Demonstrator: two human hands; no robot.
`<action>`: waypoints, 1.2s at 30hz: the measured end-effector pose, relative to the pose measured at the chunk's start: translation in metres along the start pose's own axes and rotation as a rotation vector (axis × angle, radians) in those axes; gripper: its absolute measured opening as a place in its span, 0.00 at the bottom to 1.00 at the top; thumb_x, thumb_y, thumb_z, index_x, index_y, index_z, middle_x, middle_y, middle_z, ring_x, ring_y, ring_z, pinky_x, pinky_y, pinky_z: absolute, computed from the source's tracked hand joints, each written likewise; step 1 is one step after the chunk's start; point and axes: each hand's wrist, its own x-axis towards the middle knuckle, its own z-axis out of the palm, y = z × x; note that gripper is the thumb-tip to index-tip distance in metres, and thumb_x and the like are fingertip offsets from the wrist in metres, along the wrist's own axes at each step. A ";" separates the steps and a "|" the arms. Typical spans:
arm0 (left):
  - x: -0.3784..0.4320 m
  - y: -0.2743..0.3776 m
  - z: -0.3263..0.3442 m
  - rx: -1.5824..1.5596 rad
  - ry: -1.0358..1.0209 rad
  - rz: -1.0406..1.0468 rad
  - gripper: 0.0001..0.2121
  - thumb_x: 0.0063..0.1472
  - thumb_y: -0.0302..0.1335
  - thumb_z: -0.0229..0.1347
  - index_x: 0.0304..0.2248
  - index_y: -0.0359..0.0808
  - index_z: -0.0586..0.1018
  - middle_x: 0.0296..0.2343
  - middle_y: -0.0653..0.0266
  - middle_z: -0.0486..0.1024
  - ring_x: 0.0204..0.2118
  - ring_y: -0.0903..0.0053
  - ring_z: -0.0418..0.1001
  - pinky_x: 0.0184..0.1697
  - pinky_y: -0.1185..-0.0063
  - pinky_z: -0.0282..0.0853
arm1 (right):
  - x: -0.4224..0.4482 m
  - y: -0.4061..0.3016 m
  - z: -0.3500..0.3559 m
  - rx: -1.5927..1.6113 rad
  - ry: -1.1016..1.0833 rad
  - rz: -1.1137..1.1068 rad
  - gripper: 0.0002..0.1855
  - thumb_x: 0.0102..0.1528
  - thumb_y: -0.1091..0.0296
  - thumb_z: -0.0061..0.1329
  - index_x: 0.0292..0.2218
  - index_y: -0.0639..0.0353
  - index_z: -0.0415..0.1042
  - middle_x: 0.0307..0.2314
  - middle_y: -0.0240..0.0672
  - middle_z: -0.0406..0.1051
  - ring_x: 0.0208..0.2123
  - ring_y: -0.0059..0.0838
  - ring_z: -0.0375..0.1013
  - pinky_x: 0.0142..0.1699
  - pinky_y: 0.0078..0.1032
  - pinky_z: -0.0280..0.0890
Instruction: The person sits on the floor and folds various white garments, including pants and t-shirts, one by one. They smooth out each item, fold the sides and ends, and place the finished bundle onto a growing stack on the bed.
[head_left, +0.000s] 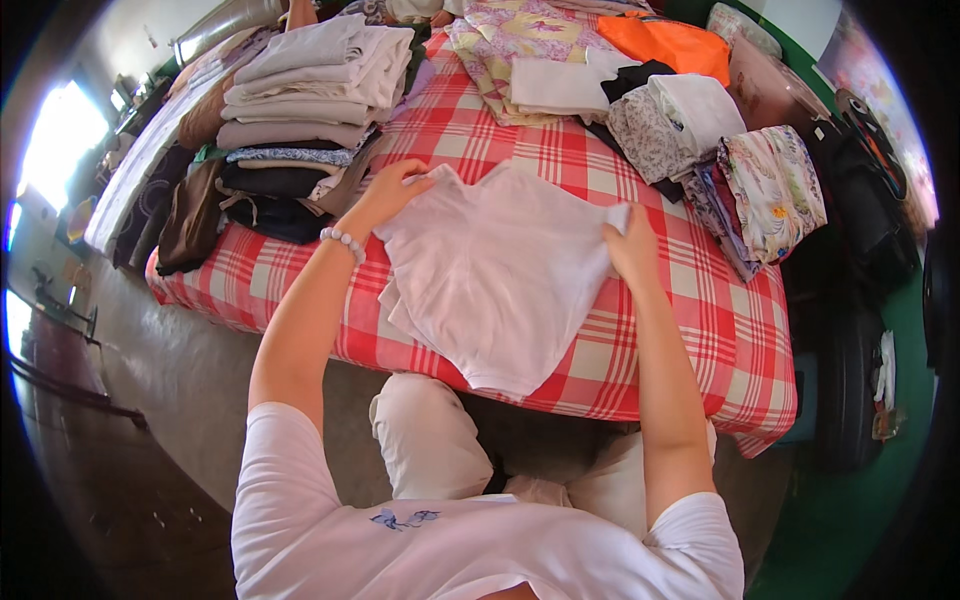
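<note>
A white short-sleeved shirt lies spread on a red and white plaid bedsheet, its lower part near the bed's front edge. My left hand, with a pale bead bracelet at the wrist, grips the shirt's upper left corner. At the right, my right hand pinches the end of the other sleeve between thumb and fingers. The cloth is pulled wide between both hands. Its left side has some folds underneath.
A tall stack of folded clothes stands at the back left. Folded garments and a floral pile lie at the right. Behind them are an orange bag and a floral cloth. Part of another person shows at the far edge.
</note>
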 end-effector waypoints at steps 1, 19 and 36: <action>0.007 0.004 0.007 -0.048 -0.031 0.036 0.13 0.56 0.34 0.57 0.35 0.32 0.77 0.30 0.59 0.77 0.34 0.74 0.73 0.41 0.78 0.65 | -0.014 0.000 -0.020 0.041 -0.004 0.039 0.28 0.47 0.64 0.52 0.48 0.65 0.62 0.39 0.52 0.71 0.42 0.50 0.72 0.46 0.37 0.65; -0.033 0.151 0.109 0.269 0.198 -0.107 0.13 0.55 0.37 0.56 0.32 0.34 0.78 0.29 0.58 0.76 0.35 0.63 0.74 0.37 0.69 0.68 | -0.153 0.065 -0.167 -0.197 0.221 0.067 0.12 0.50 0.65 0.56 0.28 0.65 0.70 0.22 0.36 0.66 0.24 0.29 0.67 0.32 0.27 0.62; -0.106 0.151 0.118 -0.096 0.126 -0.239 0.24 0.45 0.33 0.66 0.42 0.34 0.76 0.29 0.61 0.77 0.30 0.70 0.74 0.35 0.76 0.69 | -0.015 0.024 -0.020 0.081 -0.104 -0.258 0.14 0.44 0.61 0.59 0.31 0.61 0.75 0.27 0.36 0.73 0.29 0.32 0.70 0.37 0.29 0.64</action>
